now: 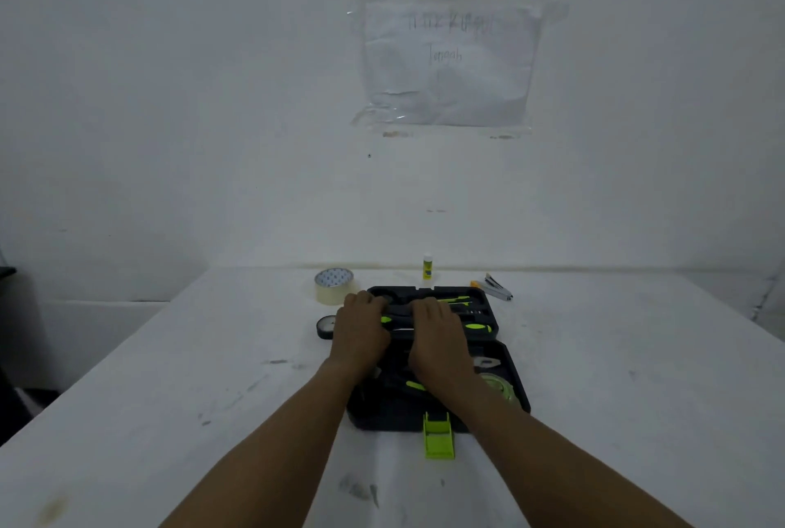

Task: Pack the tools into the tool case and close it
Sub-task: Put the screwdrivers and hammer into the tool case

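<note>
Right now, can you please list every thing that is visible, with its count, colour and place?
tool case: one, dark grey, open flat at the table's middle, tools with lime green handles in its slots
latch: one, lime green, at the case's near edge, lying out on the table
clear tape roll: one, clear with a white patterned core, beyond the case's far left corner
dark tape roll: one, black, left of the case
glue stick: one, yellow with a white cap, upright behind the case
stapler: one, silver and black, by the case's far right corner
paper sheet: one, white under clear plastic, on the wall
table: one, white, stained
left hand: one, on the case's far half
right hand: one, flat on the tools
</note>
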